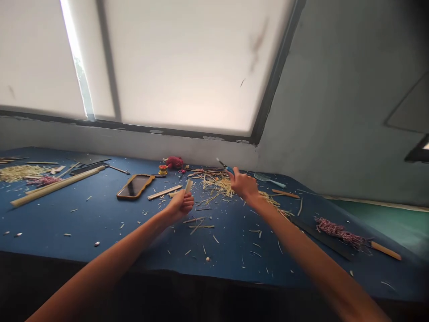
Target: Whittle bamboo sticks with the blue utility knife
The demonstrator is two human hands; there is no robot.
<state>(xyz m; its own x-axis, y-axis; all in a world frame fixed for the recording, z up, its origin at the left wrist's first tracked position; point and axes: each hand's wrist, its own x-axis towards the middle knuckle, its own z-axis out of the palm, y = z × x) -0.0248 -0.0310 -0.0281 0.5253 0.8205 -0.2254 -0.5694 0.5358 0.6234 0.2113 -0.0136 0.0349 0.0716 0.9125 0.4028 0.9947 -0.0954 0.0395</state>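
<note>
My left hand [180, 204] is closed around a short pale strip of wood or bamboo [188, 186], which sticks up past the fingers. Raised to the right of it, my right hand [244, 185] grips a knife [229, 169] with a blue handle, its narrow blade pointing up and left. The blade and the strip are apart. Below the right hand lies a heap of thin pale shavings [223, 185] on the blue table [110, 228]. Two pale flat sticks [164, 192] rest just left of my left hand.
A phone in a brown wavy case [136, 187] lies left of centre. Long bamboo pieces [60, 187] and more shavings [20, 172] are at the far left. At the back sit a red figure [174, 162] and a light-blue hairbrush [270, 180]. A purplish bristly bundle [342, 233] lies right.
</note>
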